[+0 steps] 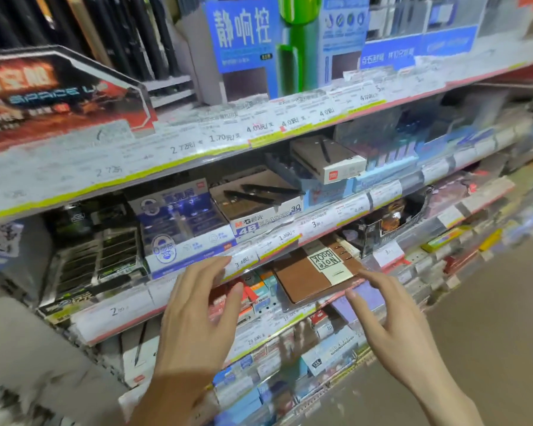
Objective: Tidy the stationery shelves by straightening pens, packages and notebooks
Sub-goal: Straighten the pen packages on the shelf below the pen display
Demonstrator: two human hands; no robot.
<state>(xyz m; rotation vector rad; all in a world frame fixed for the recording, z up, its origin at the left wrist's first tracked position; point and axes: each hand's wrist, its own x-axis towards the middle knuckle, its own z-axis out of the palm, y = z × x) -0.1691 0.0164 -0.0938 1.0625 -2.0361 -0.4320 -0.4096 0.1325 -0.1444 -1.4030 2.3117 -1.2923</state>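
Note:
A brown notebook (pixel 313 276) with a cream "Note Book" label lies tilted on a middle shelf, sticking out over the shelf's price rail (pixel 259 256). My left hand (pixel 197 309) hovers just left of it with fingers spread and loosely bent, holding nothing. My right hand (pixel 385 318) is at the notebook's right front corner, fingertips near or touching its edge, thumb below; whether it touches I cannot tell. A white pen box (pixel 330 161) lies askew on the shelf above. An open eraser box (pixel 259 201) holds loose black pens.
Tiered shelves with price strips slope up to the right. Blue pen display boxes (pixel 182 229) sit left of the eraser box, dark packages (pixel 96 256) further left. Small colourful packs (pixel 259 290) fill the lower shelves. The aisle floor (pixel 490 318) lies to the right.

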